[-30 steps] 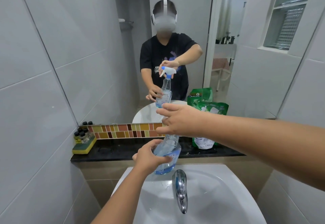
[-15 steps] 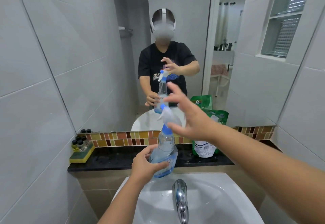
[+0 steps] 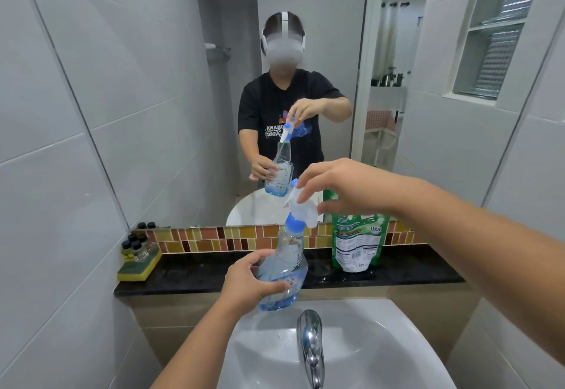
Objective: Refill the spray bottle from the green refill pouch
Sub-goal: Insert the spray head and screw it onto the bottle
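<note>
A: Noting left hand (image 3: 250,281) first. Wrapping closed around the lower body of the spray bottle (image 3: 282,275), holding it tilted above the back edge of the sink (image 3: 382,343), just behind the tap (image 3: 310,346).

B: Seeing pale blue liquid pooling in the bottom of that bottle. Blue collar and white trigger head (image 3: 301,210) still sitting on the neck.

A: Right hand (image 3: 342,190) reaching in from the right. Fingers curling loosely over the trigger head, touching its top and side; not clamping shut, more a half-open pinch. Hard to tell how firm.

B: Logging the green refill pouch (image 3: 359,242). Standing upright on the dark desk (image 3: 198,278) against the tiled strip, right of the bottle, partly hidden behind the right hand. Not touching either hand.

A: Adding a yellow sponge (image 3: 139,269) at the desk's left end, small dark-capped bottles (image 3: 136,245) sitting on it.

B: Mirror (image 3: 305,83) above repeating both hands and bottle.
</note>
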